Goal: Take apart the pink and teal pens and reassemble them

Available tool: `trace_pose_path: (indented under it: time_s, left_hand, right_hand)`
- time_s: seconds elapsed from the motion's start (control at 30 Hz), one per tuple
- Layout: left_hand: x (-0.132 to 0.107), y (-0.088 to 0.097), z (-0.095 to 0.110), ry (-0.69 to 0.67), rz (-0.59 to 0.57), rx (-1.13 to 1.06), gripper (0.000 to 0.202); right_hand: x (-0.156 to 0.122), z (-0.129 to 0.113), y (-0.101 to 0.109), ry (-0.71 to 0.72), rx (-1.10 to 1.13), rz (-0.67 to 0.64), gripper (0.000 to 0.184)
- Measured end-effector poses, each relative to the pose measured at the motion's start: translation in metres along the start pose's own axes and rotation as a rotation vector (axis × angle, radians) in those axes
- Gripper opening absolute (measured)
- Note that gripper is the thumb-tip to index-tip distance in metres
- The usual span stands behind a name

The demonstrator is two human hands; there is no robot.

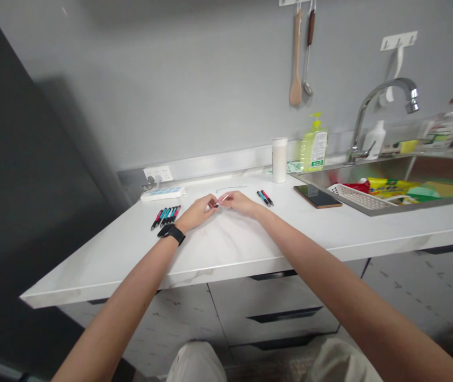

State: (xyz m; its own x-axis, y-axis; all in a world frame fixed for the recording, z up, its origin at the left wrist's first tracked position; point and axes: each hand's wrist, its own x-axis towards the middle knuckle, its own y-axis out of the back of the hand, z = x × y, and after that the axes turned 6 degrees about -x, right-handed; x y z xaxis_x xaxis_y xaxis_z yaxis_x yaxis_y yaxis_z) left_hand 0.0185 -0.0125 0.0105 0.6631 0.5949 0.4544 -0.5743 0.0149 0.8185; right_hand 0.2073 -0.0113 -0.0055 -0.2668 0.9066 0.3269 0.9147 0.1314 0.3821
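Both my hands meet over the middle of the white countertop [210, 244], fingertips pinched close together. My left hand [198, 211], with a black watch [172, 232] on the wrist, closes on a small dark piece that the fingers mostly hide. Between the fingers of my right hand [237, 203] is a thin white piece [225, 198], too small to name. Several pink and teal pens [166, 216] with black grips lie in a row beside my left wrist. To the right of my right hand lie more pink and teal pens [265, 198].
Behind the left pens rests a white power strip [163, 193]. On the right are a white cylindrical container [279, 160], a green soap bottle [314, 144] and a dark phone [317, 196]. Further right, a steel sink [385, 210] holds packets and a white basket [364, 197] under a faucet [385, 87].
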Motion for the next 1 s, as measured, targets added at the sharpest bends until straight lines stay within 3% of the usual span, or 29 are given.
trace_pose_path:
  time_s: [0.27, 0.63, 0.83, 1.0]
  left_hand:
    - [0.001, 0.0, -0.003, 0.024, 0.074, -0.033, 0.018]
    - [-0.001, -0.001, -0.008, 0.088, 0.005, -0.037, 0.019]
    - [-0.003, 0.001, -0.019, 0.118, -0.036, 0.082, 0.012]
    - [-0.003, 0.002, -0.027, 0.06, -0.108, 0.162, 0.014]
  right_hand:
    - [-0.005, -0.008, -0.006, -0.106, 0.218, 0.03, 0.009]
    - [0.0, -0.011, 0.005, -0.254, 0.419, 0.291, 0.011]
    - [-0.002, -0.006, 0.005, -0.283, 0.384, 0.271, 0.009]
    - [-0.004, -0.005, 0.004, -0.272, 0.305, 0.204, 0.009]
